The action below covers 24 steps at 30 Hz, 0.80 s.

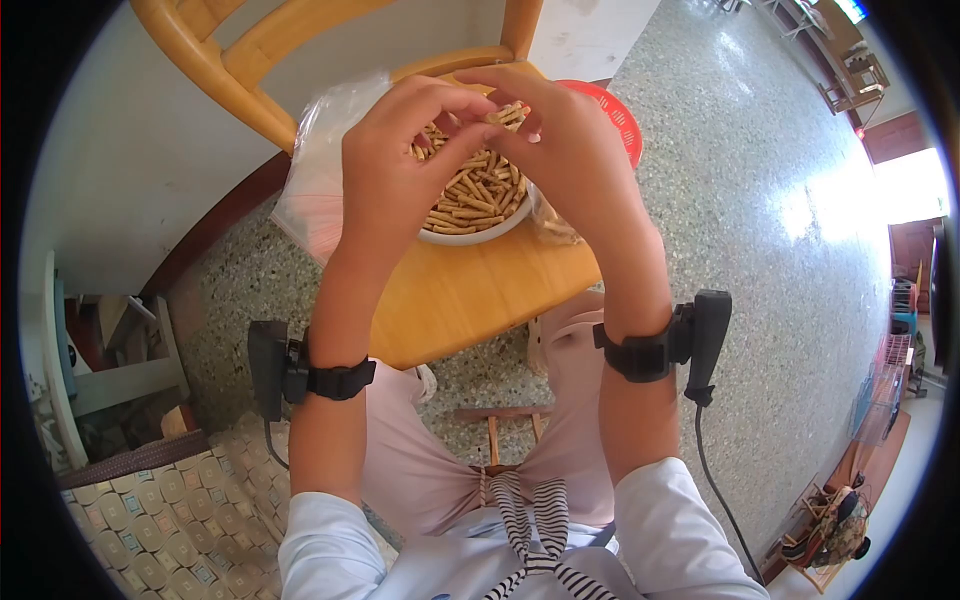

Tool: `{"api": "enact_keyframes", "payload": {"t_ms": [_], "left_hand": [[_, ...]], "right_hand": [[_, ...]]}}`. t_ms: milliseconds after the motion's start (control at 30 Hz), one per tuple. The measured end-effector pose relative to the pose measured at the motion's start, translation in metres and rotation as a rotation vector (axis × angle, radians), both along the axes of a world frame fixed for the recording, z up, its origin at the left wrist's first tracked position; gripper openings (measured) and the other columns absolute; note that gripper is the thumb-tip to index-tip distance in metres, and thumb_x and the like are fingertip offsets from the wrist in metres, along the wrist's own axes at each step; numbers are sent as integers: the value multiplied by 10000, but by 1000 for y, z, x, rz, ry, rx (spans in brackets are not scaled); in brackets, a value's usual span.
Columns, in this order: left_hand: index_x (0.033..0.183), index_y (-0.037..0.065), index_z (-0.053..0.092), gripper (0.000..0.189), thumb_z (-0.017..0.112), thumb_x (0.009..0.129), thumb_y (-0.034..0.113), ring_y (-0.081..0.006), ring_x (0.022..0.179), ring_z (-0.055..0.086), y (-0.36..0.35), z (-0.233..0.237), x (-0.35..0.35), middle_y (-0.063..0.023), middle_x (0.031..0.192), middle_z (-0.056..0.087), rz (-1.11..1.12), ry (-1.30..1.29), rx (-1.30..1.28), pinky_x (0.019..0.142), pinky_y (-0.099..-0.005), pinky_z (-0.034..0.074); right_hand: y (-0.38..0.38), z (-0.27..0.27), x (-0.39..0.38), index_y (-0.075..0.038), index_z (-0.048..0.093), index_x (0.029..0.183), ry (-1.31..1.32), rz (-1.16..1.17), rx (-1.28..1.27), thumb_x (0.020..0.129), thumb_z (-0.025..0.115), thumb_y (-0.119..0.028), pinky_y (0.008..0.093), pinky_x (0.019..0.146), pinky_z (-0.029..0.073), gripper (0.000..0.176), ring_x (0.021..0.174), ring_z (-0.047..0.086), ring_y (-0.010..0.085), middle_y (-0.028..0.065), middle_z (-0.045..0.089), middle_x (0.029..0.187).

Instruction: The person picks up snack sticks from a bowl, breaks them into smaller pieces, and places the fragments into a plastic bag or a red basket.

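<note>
A white bowl (465, 239) full of short, thin, light-brown sticks (478, 192) sits on a wooden chair seat. Both hands are raised over it, with their thumbs meeting. My right hand (565, 130) is curled with a few of the same sticks (508, 114) between its thumb and fingers. My left hand (405, 135) bends in from the other side, its thumb and fingertips closed at the same sticks. Exactly how the fingertips grip them is partly hidden.
A clear plastic bag (315, 185) lies left of the bowl on the chair (455, 300). Behind my right hand is a red perforated basket (622, 125). Another clear bag (550, 222) sits by the bowl's right side. Patterned fabric (170, 515) is at lower left.
</note>
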<state>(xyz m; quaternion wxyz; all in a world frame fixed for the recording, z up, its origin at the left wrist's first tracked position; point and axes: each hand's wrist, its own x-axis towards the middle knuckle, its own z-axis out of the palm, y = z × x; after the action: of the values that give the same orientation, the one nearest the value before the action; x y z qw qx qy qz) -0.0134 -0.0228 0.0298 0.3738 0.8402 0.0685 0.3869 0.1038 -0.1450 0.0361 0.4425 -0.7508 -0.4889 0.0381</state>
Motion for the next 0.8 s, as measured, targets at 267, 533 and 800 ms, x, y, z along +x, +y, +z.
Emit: {"api": "enact_keyframes", "payload": {"t_ms": [267, 533, 800], "left_hand": [[997, 68, 704, 160, 770, 888, 164, -87, 861, 661, 3, -10, 3, 15, 947, 711, 13, -78, -443, 700, -242, 489], [1097, 35, 638, 250, 689, 979, 249, -91, 956, 627, 6, -25, 10, -15, 1050, 659, -69, 150, -438, 865, -262, 494], [1096, 21, 632, 215, 687, 972, 188, -103, 900, 648, -8, -23, 15, -45, 1012, 679, -194, -13, -715, 752, -225, 501]], "right_hand": [[-1, 4, 6, -87, 748, 1014, 0, -50, 95, 864, 733, -232, 367, 656, 529, 208, 721, 679, 245, 81, 735, 895], [-11, 23, 5, -58, 746, 972, 111, -89, 137, 852, 751, -223, 313, 670, 523, 204, 726, 664, 192, 63, 738, 892], [-10, 21, 7, -55, 738, 987, 79, 29, 209, 867, 731, -176, 309, 673, 532, 170, 734, 676, 201, 65, 730, 890]]}}
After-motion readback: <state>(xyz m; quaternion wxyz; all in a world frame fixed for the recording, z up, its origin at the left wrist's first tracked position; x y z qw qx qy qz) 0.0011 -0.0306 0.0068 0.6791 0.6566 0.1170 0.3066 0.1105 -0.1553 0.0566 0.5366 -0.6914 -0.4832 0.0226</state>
